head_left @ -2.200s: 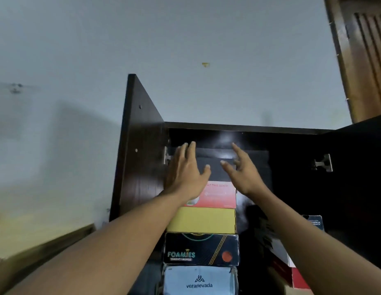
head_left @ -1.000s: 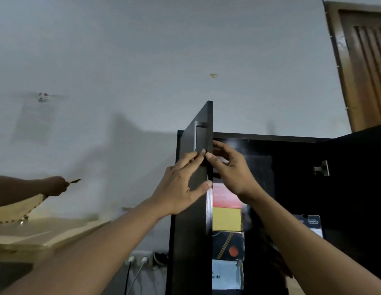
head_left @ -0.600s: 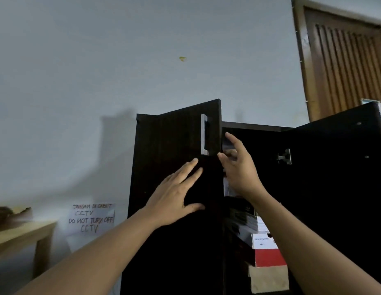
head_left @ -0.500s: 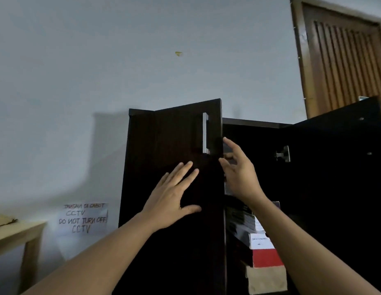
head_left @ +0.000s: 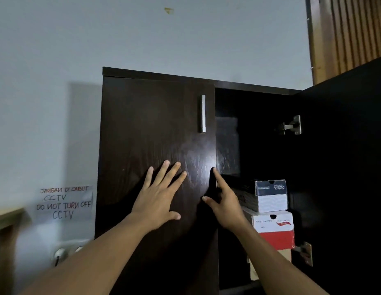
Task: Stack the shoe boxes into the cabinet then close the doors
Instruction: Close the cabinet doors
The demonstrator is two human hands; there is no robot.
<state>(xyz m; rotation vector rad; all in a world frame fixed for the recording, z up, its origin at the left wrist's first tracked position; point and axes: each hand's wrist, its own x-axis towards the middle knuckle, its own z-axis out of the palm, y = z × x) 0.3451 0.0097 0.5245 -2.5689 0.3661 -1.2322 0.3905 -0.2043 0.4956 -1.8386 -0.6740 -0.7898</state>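
**Hands at the left door, right door open**

Left hand lies flat on the left door, fingers straight and spread, thumb out to the right. Right hand is just beside it at that door's free edge. Its forefinger is straight and points up along the edge, and its thumb stretches left onto the door's face. Its other fingers are hidden, but what shows of the hand is loose and straight. Neither hand carries anything.

The left door covers the left half of the cabinet; I cannot tell whether it is fully home. Its handle, a pale upright bar near the free edge, sits above the hands, untouched.

Behind the right hand, in the open right half, shoe boxes stand in a stack. A dark-and-white box is on top, a white-and-red box lies under it, and a brown box below that is partly hidden by the forearm. The right door stands swung out, with an upper hinge and a lower hinge.

Farther back, on the wall left of the cabinet, a handwritten note reads "DO NOT TURN OFF CCTV". Sockets sit below it, and a wooden worktop is at the far left. A slatted wooden door fills the top right corner.
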